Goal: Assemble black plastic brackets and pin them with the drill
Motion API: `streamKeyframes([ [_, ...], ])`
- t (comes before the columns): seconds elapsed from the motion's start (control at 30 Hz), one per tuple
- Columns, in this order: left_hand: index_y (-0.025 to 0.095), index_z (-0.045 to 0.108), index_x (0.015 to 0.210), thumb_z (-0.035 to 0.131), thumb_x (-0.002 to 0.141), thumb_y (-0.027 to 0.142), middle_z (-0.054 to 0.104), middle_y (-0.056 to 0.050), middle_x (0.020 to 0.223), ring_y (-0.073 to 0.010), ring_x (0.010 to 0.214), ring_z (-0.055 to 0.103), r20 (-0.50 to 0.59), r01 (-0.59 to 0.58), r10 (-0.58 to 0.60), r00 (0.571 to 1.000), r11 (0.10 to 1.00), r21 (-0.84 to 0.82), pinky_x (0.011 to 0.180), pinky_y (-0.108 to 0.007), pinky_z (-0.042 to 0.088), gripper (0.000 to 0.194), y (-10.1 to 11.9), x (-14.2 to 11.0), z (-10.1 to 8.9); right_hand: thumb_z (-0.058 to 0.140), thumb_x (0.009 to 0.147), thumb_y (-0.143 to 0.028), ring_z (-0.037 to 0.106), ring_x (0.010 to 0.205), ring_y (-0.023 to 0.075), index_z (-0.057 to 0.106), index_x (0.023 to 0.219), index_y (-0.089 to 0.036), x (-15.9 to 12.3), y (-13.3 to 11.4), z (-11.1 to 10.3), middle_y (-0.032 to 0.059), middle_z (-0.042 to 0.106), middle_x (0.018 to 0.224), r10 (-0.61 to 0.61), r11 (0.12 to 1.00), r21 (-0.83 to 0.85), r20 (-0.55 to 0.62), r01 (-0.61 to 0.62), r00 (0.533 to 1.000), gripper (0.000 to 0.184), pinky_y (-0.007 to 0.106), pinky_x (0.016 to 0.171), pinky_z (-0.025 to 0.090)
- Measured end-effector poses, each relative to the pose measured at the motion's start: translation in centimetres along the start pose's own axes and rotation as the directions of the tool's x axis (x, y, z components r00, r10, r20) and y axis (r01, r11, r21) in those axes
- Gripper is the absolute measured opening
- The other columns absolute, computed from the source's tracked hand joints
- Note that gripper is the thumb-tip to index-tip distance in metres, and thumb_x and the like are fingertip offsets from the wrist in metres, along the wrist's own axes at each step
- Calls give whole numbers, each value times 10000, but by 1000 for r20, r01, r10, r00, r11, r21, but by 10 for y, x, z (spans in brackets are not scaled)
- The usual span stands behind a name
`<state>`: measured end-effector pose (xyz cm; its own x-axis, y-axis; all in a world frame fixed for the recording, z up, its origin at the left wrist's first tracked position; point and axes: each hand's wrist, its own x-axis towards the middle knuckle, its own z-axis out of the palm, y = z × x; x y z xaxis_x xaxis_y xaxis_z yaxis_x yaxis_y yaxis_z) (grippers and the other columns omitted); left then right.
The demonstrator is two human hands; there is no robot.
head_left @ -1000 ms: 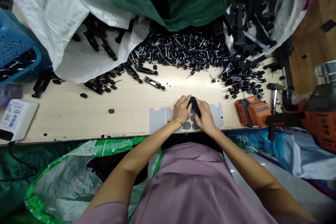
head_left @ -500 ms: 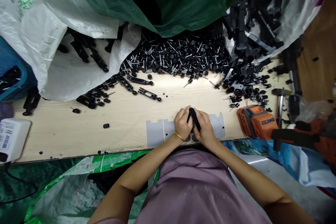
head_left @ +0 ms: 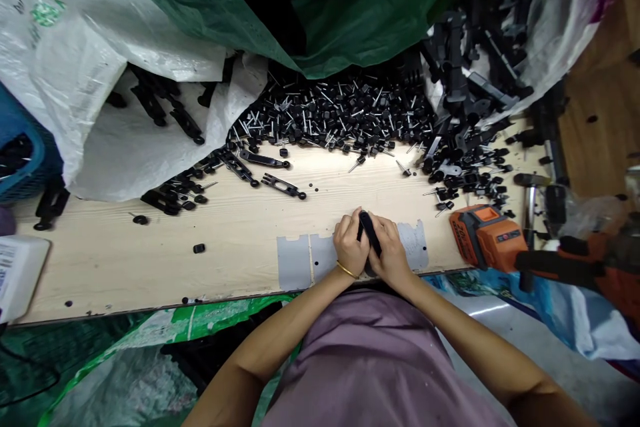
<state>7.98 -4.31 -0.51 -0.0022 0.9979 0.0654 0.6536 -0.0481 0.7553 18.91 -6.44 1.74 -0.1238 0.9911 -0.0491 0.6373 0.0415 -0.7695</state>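
Between my two hands is a black plastic part (head_left: 371, 233), long and narrow with a rounded far end. My left hand (head_left: 351, 243), with a gold bangle at the wrist, is closed on its left side. From the right, my right hand (head_left: 391, 250) grips the same part, thumb and fingers pressed along it. The lower end of the part is hidden by the fingers. Both hands are over grey patches (head_left: 294, 262) on the wooden table, near its front edge.
Black knobs with metal pins (head_left: 345, 110) lie heaped at the back. Loose black clamp-like parts (head_left: 283, 185) lie left of centre. An orange battery (head_left: 487, 237), a hammer (head_left: 531, 203) and an orange power tool (head_left: 600, 263) are at right. A green bag (head_left: 360, 27) hangs over the back.
The camera view has shifted, so the table and hands sit lower in the picture. My hands have drawn closer together around the black part, still holding it.
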Motion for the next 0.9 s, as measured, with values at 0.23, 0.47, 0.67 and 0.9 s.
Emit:
streamKeyframes([
  [0.23,212,493,1284,455,857,158,574,-65,928,-194,886,567,39,-15,17,999,999,-40,820,-326,471,432,-1,4,-4,460,761,-122,436,1172,272,272,1429,-201,1,-1,0,133,459,1271,-7,1000,2,-12,7,1000,699,479,1008,397],
  [0.47,189,290,1425,491,723,39,470,-147,1125,-277,1073,495,18,-28,25,1000,980,199,899,-443,443,746,-4,11,-48,543,834,-332,466,1144,261,492,1256,-241,58,7,-82,111,498,1212,-110,992,-79,-137,100,984,434,471,975,414],
  [0.67,323,501,1247,472,726,-29,488,-83,1313,-284,1268,391,478,-574,395,784,755,317,1070,-564,223,629,0,4,-67,506,805,-189,399,1183,351,536,1129,-82,178,52,-156,206,469,1173,77,879,-318,-639,-354,765,343,613,966,300],
  [0.9,192,588,1051,560,789,107,602,-66,958,-226,920,565,437,-366,215,874,882,298,851,-374,454,277,3,16,-88,561,760,-189,517,1061,301,570,963,-94,163,41,-172,191,576,1069,232,921,-66,-696,-383,679,224,508,894,410],
])
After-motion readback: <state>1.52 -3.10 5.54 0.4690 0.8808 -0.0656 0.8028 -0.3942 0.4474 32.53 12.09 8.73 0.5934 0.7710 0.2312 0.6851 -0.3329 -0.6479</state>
